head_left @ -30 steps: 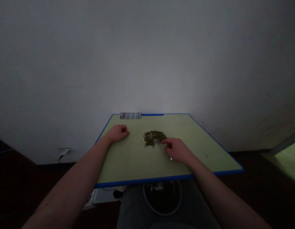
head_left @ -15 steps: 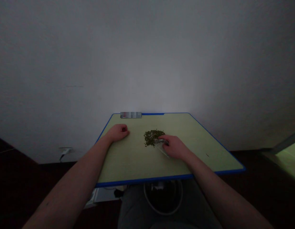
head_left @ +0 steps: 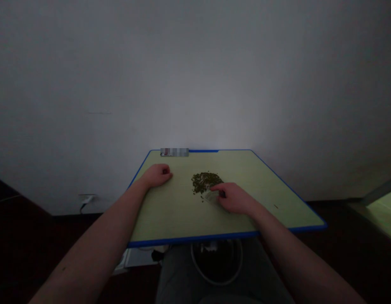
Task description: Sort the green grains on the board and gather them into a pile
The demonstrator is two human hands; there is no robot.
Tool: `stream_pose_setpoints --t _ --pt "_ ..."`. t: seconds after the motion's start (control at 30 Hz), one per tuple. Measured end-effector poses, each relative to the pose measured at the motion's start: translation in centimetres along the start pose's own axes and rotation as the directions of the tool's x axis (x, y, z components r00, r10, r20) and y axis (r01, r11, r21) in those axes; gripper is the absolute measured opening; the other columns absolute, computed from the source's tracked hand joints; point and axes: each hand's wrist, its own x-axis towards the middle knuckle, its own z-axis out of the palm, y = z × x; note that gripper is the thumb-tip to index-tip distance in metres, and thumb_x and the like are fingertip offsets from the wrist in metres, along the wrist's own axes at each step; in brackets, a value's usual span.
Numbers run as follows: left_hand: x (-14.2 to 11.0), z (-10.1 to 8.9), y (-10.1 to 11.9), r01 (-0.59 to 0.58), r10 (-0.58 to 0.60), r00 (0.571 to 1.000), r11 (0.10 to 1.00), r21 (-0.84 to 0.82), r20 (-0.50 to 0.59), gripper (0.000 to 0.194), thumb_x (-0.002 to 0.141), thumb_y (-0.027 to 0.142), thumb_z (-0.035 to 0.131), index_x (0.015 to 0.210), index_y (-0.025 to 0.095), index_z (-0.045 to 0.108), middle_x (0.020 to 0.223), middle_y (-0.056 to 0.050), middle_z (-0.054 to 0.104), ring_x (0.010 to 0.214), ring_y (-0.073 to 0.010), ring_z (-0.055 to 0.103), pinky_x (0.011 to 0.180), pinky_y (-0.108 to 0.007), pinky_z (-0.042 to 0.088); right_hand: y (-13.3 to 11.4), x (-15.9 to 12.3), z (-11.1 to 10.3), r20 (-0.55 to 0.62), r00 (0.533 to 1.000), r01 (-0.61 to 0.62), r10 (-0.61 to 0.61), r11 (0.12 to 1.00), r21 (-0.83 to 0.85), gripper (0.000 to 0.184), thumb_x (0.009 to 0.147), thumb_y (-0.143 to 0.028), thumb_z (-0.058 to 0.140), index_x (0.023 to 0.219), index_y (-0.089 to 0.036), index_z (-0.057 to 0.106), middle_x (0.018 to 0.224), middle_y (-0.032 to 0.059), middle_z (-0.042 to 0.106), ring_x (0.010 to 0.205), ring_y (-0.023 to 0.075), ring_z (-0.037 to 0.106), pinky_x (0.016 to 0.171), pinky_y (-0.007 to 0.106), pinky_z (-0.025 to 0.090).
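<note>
A loose pile of small green, leaf-like bits (head_left: 202, 181) lies on the pale tabletop (head_left: 176, 219) near its middle. My right hand (head_left: 235, 198) is at the pile's near right side. Its index finger stretches out to touch the bits, and the other fingers curl in around a clear, ridged plastic thing (head_left: 211, 196). How much of that thing sits inside the hand is hidden, and its exact kind is unclear. Left of the pile, my left hand (head_left: 157, 175) rests on the table in a loose fist, with no object showing in it.
A blue edge strip (head_left: 195, 238) runs round the table. Below its front edge a round bowl (head_left: 218, 282) with dark contents sits on my lap. A blurred-out flat item (head_left: 174, 152) lies at the back left edge. A small thin sliver (head_left: 276, 206) lies to the right.
My right hand has shifted slightly right and nearer, its index finger now extended. The clear thing has turned or tilted in it. Some bits have spread towards me. The left hand has stayed put.
</note>
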Motion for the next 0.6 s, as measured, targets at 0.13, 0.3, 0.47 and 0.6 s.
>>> stream_pose_setpoints --t 0.13,0.3,0.47,0.6 --pt "0.0 0.0 -0.1 -0.005 0.005 1.0 1.0 -0.007 -0.009 0.026 0.07 0.042 0.048 0.067 0.017 0.055 0.065 -0.002 0.057 0.059 -0.012 0.048 0.055 -0.025 0.031 0.0 0.1 0.1 -0.007 1.0 0.012 -0.012 1.0 -0.008 0.045 0.066 -0.012 0.047 0.108 -0.021 0.063 0.076 0.0019 0.067 0.065 0.014 0.057 0.062 0.023 0.039" --pt "0.0 -0.1 0.0 -0.002 0.002 1.0 1.0 -0.026 -0.006 0.025 0.07 0.041 0.049 0.066 0.017 0.055 0.064 -0.002 0.056 0.058 -0.0114 0.047 0.053 -0.025 0.031 0.0 0.3 0.4 -0.029 1.0 -0.014 0.013 1.0 -0.019 0.043 0.068 -0.015 0.048 0.108 -0.021 0.062 0.081 0.0034 0.067 0.071 0.0158 0.058 0.066 0.025 0.04" --pt "-0.1 -0.2 0.2 0.012 -0.012 1.0 0.999 -0.032 0.003 0.026 0.07 0.041 0.049 0.068 0.017 0.056 0.065 -0.002 0.057 0.059 -0.0116 0.047 0.055 -0.025 0.032 -0.3 0.3 0.5 -0.041 0.999 -0.007 0.006 1.0 -0.029 0.043 0.071 -0.016 0.047 0.112 -0.02 0.06 0.083 0.0039 0.068 0.074 0.0164 0.06 0.069 0.026 0.041" --pt "0.0 -0.2 0.2 0.007 -0.007 1.0 1.0 -0.016 0.005 0.026 0.071 0.042 0.048 0.069 0.017 0.057 0.065 -0.002 0.057 0.059 -0.0121 0.047 0.056 -0.025 0.032 -1.0 0.4 0.8 -0.079 0.997 -0.004 0.0 0.999 -0.05 0.042 0.072 -0.017 0.046 0.112 -0.019 0.06 0.086 0.0046 0.069 0.079 0.0171 0.061 0.075 0.026 0.042"
